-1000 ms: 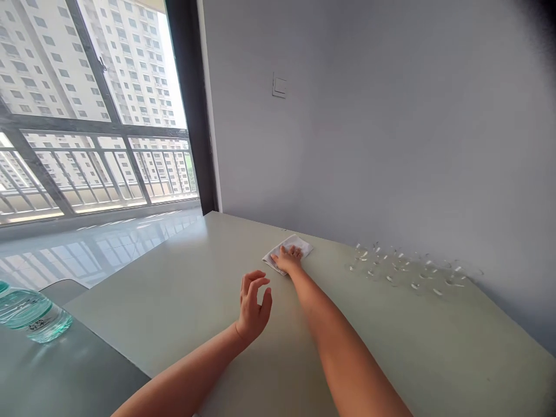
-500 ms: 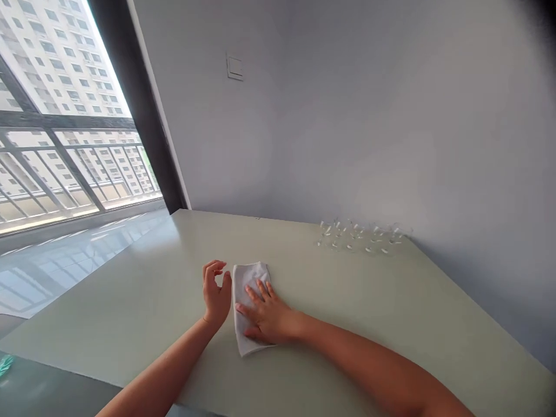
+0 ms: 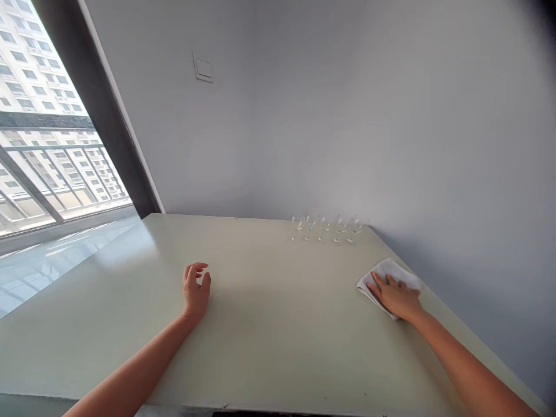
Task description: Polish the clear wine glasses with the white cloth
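A folded white cloth (image 3: 388, 270) lies on the pale green tabletop (image 3: 269, 324), close to the right edge by the wall. My right hand (image 3: 397, 295) presses flat on top of it with the fingers spread, and the palm covers the cloth's middle. Well to the left, my left hand (image 3: 197, 289) is by itself over the table, fingers loosely curled and the thumb apart from them. Nothing is in it.
Several small stemmed glasses (image 3: 322, 230) stand in rows at the table's far right corner, by the wall. A light switch (image 3: 203, 69) is on the grey wall. At the left is a large window (image 3: 47, 168) with a railing outside.
My right hand has slid the cloth from the middle of the table to its right side. The view has turned a little rightward. My left hand keeps the same loose curl.
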Action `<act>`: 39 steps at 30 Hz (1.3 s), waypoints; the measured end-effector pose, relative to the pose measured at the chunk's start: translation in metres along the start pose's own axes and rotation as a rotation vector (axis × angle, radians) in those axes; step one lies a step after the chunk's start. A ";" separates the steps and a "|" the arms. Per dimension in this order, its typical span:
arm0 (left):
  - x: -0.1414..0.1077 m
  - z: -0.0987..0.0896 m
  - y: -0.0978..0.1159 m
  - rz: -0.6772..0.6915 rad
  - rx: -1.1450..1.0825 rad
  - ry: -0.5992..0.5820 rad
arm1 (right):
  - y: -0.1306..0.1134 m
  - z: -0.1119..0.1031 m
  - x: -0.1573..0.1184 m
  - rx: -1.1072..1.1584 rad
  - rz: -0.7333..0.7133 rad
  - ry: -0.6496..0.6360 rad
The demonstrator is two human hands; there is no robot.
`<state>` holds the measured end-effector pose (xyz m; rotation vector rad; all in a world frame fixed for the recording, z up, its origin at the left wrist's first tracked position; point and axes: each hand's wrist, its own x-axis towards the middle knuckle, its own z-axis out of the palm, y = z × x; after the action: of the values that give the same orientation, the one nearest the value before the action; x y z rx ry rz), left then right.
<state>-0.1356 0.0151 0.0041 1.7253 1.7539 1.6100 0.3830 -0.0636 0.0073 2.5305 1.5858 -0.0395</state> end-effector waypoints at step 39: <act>0.097 0.221 0.042 -0.330 -0.002 -0.487 | -0.190 -0.005 -0.084 0.804 -0.999 -0.035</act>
<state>0.0267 0.1981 0.0009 1.5524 1.6707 0.9569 0.1756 -0.0566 -0.0010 1.7323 3.0627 -0.9770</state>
